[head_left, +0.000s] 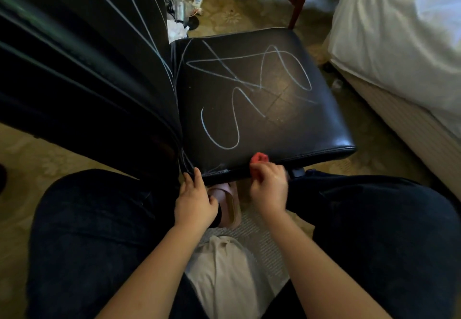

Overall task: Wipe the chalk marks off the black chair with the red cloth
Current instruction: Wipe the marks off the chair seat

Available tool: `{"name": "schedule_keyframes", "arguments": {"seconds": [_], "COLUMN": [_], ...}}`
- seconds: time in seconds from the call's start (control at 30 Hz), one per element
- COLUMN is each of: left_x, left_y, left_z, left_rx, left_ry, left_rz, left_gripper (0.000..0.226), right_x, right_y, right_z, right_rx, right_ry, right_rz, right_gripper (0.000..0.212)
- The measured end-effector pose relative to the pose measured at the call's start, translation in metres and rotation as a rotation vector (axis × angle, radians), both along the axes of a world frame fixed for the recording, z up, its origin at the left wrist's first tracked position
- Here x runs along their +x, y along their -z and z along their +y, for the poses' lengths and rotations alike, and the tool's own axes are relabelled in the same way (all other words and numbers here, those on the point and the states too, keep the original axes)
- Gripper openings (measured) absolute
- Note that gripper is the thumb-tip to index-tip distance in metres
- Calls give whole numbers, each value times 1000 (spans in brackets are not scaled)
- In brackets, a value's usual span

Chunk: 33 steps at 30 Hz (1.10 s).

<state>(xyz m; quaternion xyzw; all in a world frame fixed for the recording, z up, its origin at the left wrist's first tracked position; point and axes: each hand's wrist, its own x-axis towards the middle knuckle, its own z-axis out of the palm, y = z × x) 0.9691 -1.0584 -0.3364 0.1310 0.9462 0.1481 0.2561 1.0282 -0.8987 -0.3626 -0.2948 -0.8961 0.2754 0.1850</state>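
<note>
Nearly all chalk marks (239,80) unwiped on black chair (299,124). Right grip (269,186) clamped on red cloth (260,157) at seat edge; left grip (195,199) apart, touching corner. Wiping judged barely begun.

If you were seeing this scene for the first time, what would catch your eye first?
The pale chalk scribbles looping across the black chair seat in the middle stand out first. Next comes the red cloth, pinched by the right hand at the seat's near edge, while the left hand touches the seat's near corner.
</note>
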Motion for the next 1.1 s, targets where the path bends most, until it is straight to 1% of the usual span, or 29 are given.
{"name": "schedule_keyframes", "arguments": {"seconds": [0.1,0.2,0.27,0.33,0.4,0.47,0.53,0.67,0.73,0.8,0.9,0.97,1.03,1.1], "left_x": [-1,-4,-5,-5,-3,-2,-1,-3,-5,-7,-8,-7,-7,-6], "left_y": [1,0,0,1,3,4,4,3,3,4,5,7,8,8], "left_z": [-4,-6,-5,-3,-1,0,-1,-3,-5,-7,-6,-3,0,0], "left_rx": [-9,-5,2,5,8,6,1,-7,-11,-16,-21,-21,-21,-24], "left_ry": [5,4,4,-4,-10,-7,-5,0,4,10,5,-9,-17,-16], "left_rz": [19,15,15,19,22,17,9,21,31,32,37,32,24,23], "left_gripper": [86,85,84,83,82,83,84,87,88,87,87,86,87,88], "right_x": [-2,-1,4,9,10,7,2,-7,-10,-7,4,10,11,5], "right_y": [3,6,6,6,2,-1,-2,-1,-2,-2,1,-2,-6,-8], "right_z": [-27,-17,0,20,32,29,13,-29,-30,-16,18,43,66,72], "right_rx": [39,95,116,105,53,7,14,37,40,62,92,70,-14,-68], "right_ry": [-229,-260,-180,-26,129,206,136,-202,-271,-265,-114,96,337,471], "right_rz": [-67,-61,-21,-4,-23,-37,-33,-95,-115,-94,-13,-6,-34,-33], "right_gripper": [31,29,26,30,34,34,31,29,31,26,30,34,35,34]}}
